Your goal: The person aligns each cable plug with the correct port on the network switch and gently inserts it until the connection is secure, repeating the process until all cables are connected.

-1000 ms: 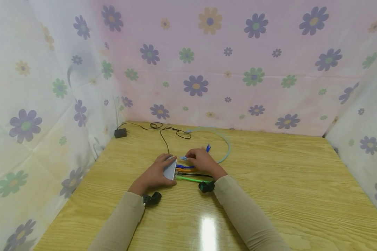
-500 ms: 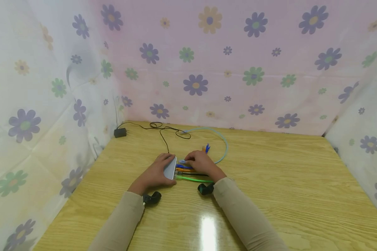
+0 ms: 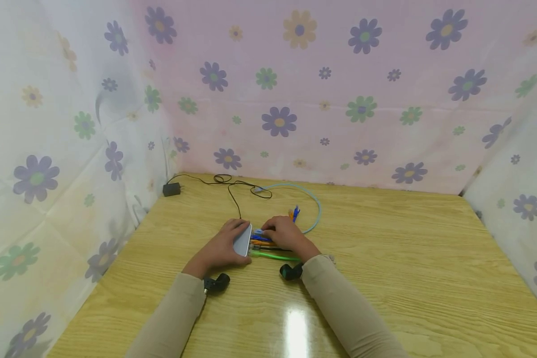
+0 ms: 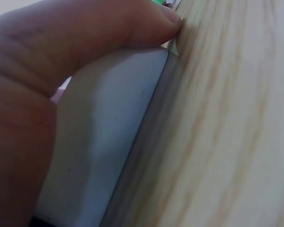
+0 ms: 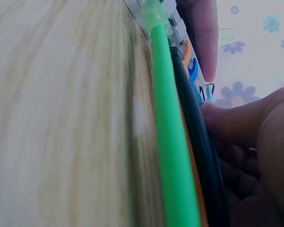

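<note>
A small white network switch (image 3: pixel 242 244) lies on the table under my left hand (image 3: pixel 218 250), whose thumb and fingers grip its two ends. Plugged into its right side are green (image 3: pixel 275 256), black (image 3: pixel 275 248), orange (image 3: pixel 263 243) and blue (image 3: pixel 261 238) network cables. With thumb and fingers my right hand (image 3: pixel 287 233) pinches the plug of a light blue network cable (image 3: pixel 318 204), right at the far end of that row. In the right wrist view this light blue plug (image 5: pixel 207 92) is close against the switch; whether it sits in the socket I cannot tell.
A black power adapter (image 3: pixel 171 189) lies at the back left, its thin looped cord running to the switch. Loose blue (image 3: pixel 297 213) and orange plug ends lie behind my right hand. Black wrist devices (image 3: pixel 291 271) are at both wrists. Flowered cloth (image 3: pixel 362 109) walls the table.
My right hand has moved slightly nearer to me and left, bringing the light blue plug down beside the blue one. Its cable loop has shifted left. My left hand stays on the switch.
</note>
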Demonstrator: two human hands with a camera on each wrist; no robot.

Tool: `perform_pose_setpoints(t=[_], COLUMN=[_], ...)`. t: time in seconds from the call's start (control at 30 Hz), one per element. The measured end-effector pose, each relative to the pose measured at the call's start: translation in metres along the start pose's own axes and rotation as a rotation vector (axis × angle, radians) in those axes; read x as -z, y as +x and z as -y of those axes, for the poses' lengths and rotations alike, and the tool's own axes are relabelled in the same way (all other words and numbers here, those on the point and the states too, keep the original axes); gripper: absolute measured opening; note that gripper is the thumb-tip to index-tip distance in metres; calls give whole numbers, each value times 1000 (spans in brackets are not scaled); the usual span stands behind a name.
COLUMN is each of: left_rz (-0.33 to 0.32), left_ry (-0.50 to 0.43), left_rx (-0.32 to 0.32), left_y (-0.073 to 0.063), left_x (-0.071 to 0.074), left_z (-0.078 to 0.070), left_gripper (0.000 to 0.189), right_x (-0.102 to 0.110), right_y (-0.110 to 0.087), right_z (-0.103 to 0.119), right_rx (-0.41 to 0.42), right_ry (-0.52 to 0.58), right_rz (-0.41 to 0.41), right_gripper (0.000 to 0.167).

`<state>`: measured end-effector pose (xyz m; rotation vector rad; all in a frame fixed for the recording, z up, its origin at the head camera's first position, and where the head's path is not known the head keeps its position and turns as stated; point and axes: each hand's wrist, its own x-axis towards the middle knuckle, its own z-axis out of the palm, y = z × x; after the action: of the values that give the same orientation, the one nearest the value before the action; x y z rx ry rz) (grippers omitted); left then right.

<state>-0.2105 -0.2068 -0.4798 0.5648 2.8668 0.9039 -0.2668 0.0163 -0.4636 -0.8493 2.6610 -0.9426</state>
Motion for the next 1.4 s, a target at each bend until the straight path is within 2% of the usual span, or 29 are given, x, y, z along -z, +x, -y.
perform_pose_setpoints(t=[0.57, 0.9, 1.4], left_rz=[-9, -10, -16], left_ry=[0, 8, 7], left_rx=[-14, -16, -29], left_y=[-1, -1, 0], left_x=[0, -1, -2], left_z=[-1, 0, 0], left_gripper=[102, 102, 103], right_x=[-4, -9, -2], right_y=[-3, -1, -1], right_z=[-2, -3, 0], right_rx=[57, 55, 68], right_ry=[-3, -5, -46], right_rz=[-26, -35, 17], right_gripper=[22, 21, 24])
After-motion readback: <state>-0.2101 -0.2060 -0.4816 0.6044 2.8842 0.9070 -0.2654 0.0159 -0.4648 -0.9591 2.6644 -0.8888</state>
